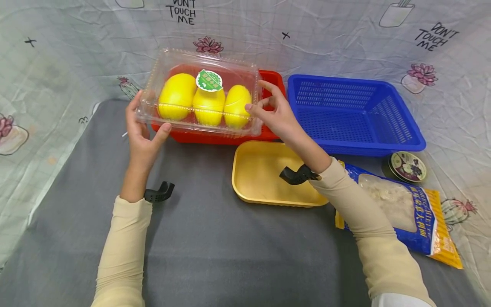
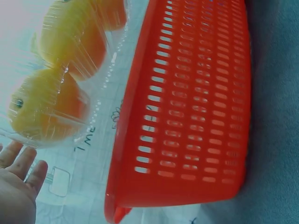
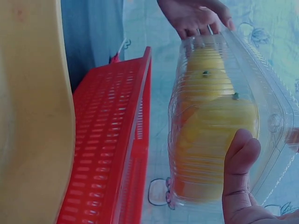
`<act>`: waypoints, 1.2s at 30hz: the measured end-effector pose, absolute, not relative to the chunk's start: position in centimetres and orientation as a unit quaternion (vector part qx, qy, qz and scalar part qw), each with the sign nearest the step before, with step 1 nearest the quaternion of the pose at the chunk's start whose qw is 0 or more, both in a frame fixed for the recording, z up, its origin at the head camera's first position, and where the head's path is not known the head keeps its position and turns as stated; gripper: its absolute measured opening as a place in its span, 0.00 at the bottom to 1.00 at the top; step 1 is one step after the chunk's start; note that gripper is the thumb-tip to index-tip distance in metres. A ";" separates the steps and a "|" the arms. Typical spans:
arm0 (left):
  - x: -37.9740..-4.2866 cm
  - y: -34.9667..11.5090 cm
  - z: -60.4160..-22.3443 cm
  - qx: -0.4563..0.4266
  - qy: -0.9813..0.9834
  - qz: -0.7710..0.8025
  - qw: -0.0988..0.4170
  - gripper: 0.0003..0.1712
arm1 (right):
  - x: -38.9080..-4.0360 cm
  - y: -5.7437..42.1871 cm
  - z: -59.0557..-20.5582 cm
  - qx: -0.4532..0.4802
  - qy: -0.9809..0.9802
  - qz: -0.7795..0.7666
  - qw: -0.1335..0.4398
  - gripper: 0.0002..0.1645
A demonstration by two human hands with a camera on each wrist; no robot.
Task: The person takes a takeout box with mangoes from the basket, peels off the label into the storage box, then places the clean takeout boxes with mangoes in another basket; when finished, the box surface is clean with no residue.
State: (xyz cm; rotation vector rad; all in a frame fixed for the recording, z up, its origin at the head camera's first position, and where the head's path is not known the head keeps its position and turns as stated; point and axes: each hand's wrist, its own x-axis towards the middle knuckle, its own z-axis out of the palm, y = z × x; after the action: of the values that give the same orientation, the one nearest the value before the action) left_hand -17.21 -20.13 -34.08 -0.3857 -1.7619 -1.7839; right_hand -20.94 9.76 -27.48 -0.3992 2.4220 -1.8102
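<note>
A clear plastic clamshell box (image 1: 153, 91) holds three yellow fruits (image 1: 176, 96) and bears a round green-and-white sticker (image 1: 209, 80). It is held up over the red basket (image 1: 222, 137), tilted toward me. My left hand (image 1: 142, 132) grips its left end, thumb at the front lower edge and some fingers behind. At the opposite end my right hand (image 1: 279, 111) holds the box between thumb and fingers. In the right wrist view the right thumb (image 3: 240, 163) lies against the box's ridged wall. The left wrist view shows the left fingertips (image 2: 35, 175) right at the box's end.
Right of the red basket stands a blue basket (image 1: 333, 147). A yellow tray (image 1: 264, 170) sits in front, partly under my right forearm. Farther right lie a blue-and-orange food bag (image 1: 422, 221) and a round tin (image 1: 408, 166). A printed cloth (image 1: 245, 25) hangs behind the grey table (image 1: 230, 256).
</note>
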 end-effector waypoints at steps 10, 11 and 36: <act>-16.2 -20.2 -33.2 -0.177 -0.598 -0.723 0.297 0.46 | -19.9 9.6 -27.3 -0.159 0.785 -0.598 0.042 0.43; -16.1 -20.2 -33.1 -0.179 -0.594 -0.725 0.298 0.46 | -19.7 9.6 -27.2 -0.161 0.783 -0.600 0.044 0.43; -11.9 -21.7 -33.1 -0.204 -0.569 -0.736 0.304 0.49 | -15.9 9.6 -28.0 -0.198 0.725 -0.655 0.083 0.46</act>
State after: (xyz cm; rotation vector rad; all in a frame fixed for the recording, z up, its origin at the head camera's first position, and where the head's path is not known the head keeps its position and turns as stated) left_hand -11.88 -21.73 -33.10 -0.5416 -1.5077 -1.9507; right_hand -15.86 9.59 -28.00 -0.5901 2.1639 -1.9542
